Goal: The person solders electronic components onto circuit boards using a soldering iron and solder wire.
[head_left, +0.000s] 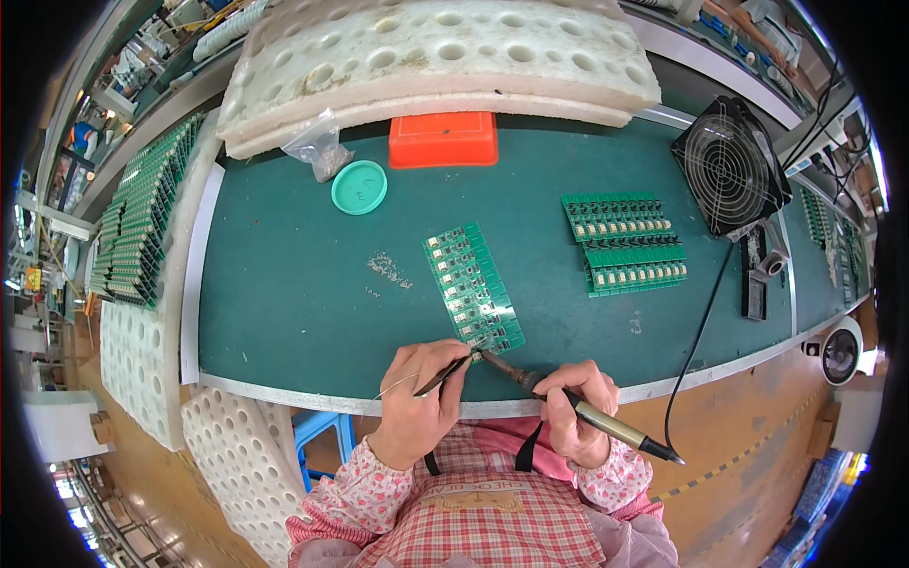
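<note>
My left hand (418, 390) is closed around dark tweezers (441, 375), and a thin wire, likely solder (396, 383), trails from its fingers. In my right hand (579, 409) is a soldering iron (614, 427), gripped like a pen. Its tip meets the tweezers' tips at the near end of a green circuit board panel (478, 284), which lies slanted on the bench with rows of small white parts. The exact contact point is too small to make out. Left of the panel lies a scatter of tiny loose bits (389, 270).
Two more board panels (629, 242) lie right, near a black fan (724, 166) and a soldering stand (755, 275). The iron's cord (698, 350) runs across the bench edge. Behind are a red box (443, 140), a green lid (360, 187) and perforated foam (445, 57). Stacked boards (147, 218) stand left.
</note>
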Action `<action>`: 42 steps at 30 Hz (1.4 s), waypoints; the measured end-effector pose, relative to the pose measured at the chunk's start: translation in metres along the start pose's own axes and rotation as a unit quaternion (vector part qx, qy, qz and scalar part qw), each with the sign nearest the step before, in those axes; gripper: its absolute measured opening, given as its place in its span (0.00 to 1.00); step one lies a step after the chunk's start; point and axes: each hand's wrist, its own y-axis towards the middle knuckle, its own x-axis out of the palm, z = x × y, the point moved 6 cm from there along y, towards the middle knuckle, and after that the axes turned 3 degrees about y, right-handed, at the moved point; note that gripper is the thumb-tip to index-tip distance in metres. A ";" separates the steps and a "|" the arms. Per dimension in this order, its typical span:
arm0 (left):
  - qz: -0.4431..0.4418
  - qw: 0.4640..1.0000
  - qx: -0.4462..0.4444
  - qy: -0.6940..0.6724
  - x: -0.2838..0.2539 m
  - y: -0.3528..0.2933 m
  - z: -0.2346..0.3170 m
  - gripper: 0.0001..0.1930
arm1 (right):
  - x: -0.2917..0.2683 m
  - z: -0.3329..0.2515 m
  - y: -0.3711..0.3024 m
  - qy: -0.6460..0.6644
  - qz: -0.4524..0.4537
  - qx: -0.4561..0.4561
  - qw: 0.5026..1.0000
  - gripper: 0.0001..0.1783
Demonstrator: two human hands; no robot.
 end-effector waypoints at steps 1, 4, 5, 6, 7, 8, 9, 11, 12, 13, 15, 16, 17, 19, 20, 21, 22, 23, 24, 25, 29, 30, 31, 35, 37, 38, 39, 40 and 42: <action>0.000 1.000 0.002 -0.001 0.000 0.000 0.000 0.12 | 0.000 0.000 0.001 -0.006 0.001 -0.005 1.000 0.03; 0.000 1.000 -0.004 -0.007 0.000 0.001 0.000 0.12 | 0.002 -0.003 0.004 -0.003 -0.001 -0.034 0.999 0.03; 0.000 1.000 -0.005 -0.007 0.000 0.001 0.000 0.12 | 0.002 -0.002 0.004 -0.004 -0.002 -0.034 0.999 0.03; 0.000 1.000 -0.004 -0.005 0.000 0.001 0.000 0.12 | 0.003 -0.003 0.005 -0.010 -0.008 -0.058 0.998 0.04; -0.001 1.000 -0.003 -0.004 0.000 0.001 0.000 0.12 | 0.003 -0.005 0.005 -0.017 -0.014 -0.083 0.996 0.04; -0.001 1.000 -0.003 -0.004 0.000 0.001 0.000 0.12 | 0.003 -0.006 0.006 -0.017 -0.014 -0.083 0.996 0.04; -0.001 1.000 -0.003 -0.002 0.000 0.001 0.000 0.13 | 0.003 -0.007 0.007 -0.018 -0.015 -0.092 0.995 0.04; 0.000 1.000 -0.003 0.001 0.000 0.000 0.000 0.13 | 0.004 -0.008 0.007 -0.018 -0.017 -0.101 0.995 0.04; 0.000 1.000 -0.003 -0.002 0.000 0.000 0.000 0.13 | 0.004 -0.008 0.007 -0.020 -0.016 -0.105 0.994 0.04; 0.000 1.000 -0.004 -0.005 0.000 0.001 0.000 0.13 | 0.004 -0.008 0.006 -0.023 -0.016 -0.109 0.994 0.04; 0.000 1.000 -0.003 -0.005 0.000 0.000 0.000 0.13 | 0.005 -0.009 0.007 -0.020 -0.014 -0.101 0.995 0.04; -0.001 1.000 -0.002 -0.006 0.000 0.000 0.000 0.13 | 0.005 -0.010 0.007 -0.017 -0.011 -0.092 0.996 0.04; -0.001 1.000 -0.002 -0.006 0.000 0.000 0.000 0.13 | 0.005 -0.012 0.007 -0.017 -0.010 -0.092 0.996 0.04; 0.000 1.000 0.001 -0.003 0.001 0.000 0.000 0.14 | 0.006 -0.015 0.008 -0.032 -0.018 -0.074 0.997 0.05; -0.001 1.000 0.001 -0.003 0.001 0.000 0.000 0.14 | 0.007 -0.018 0.009 -0.032 -0.018 -0.074 0.997 0.05; -0.001 1.000 0.001 -0.003 0.000 0.000 0.001 0.14 | 0.008 -0.021 0.010 -0.041 -0.023 -0.068 0.997 0.05; -0.001 1.000 0.000 -0.004 0.000 0.001 0.001 0.14 | 0.009 -0.021 0.011 -0.051 -0.028 -0.062 0.996 0.06; -0.001 1.000 0.001 -0.004 0.000 0.001 0.001 0.14 | 0.010 -0.021 0.011 -0.051 -0.027 -0.062 0.996 0.06; -0.002 1.000 0.001 -0.005 0.000 0.000 0.001 0.14 | 0.011 -0.022 0.011 -0.056 -0.025 -0.081 0.995 0.06; -0.002 1.000 0.000 -0.005 0.000 0.000 0.001 0.14 | 0.012 -0.023 0.011 -0.061 -0.023 -0.100 0.993 0.07; -0.002 1.000 0.001 -0.007 0.001 0.001 0.000 0.14 | 0.008 -0.026 0.009 -0.082 -0.028 -0.128 0.988 0.07; -0.002 1.000 0.000 -0.009 0.001 0.001 0.000 0.14 | 0.003 -0.023 0.005 -0.078 0.005 -0.132 0.988 0.07; -0.001 1.000 -0.002 -0.011 0.001 0.000 0.000 0.13 | -0.003 -0.022 0.001 -0.074 0.038 -0.134 0.987 0.06; -0.003 1.000 0.004 -0.004 0.000 0.001 0.001 0.13 | -0.007 -0.013 -0.003 -0.082 0.085 -0.100 0.988 0.09; -0.003 1.000 0.009 0.004 -0.001 0.001 0.002 0.12 | -0.002 -0.008 0.000 -0.121 0.059 -0.093 0.987 0.14; -0.002 1.000 0.011 0.005 -0.001 0.001 0.002 0.12 | 0.005 -0.009 0.007 -0.173 0.055 -0.117 0.976 0.18; -0.004 1.000 0.010 0.003 -0.002 0.000 0.001 0.14 | 0.013 -0.010 0.010 -0.225 0.050 -0.140 0.963 0.23; -0.006 1.000 0.009 0.000 -0.002 0.000 0.001 0.15 | 0.019 -0.008 0.010 -0.256 0.024 -0.100 0.961 0.29; 0.003 1.000 0.006 -0.002 -0.009 -0.001 0.001 0.14 | 0.026 -0.006 0.012 -0.278 0.016 -0.100 0.955 0.30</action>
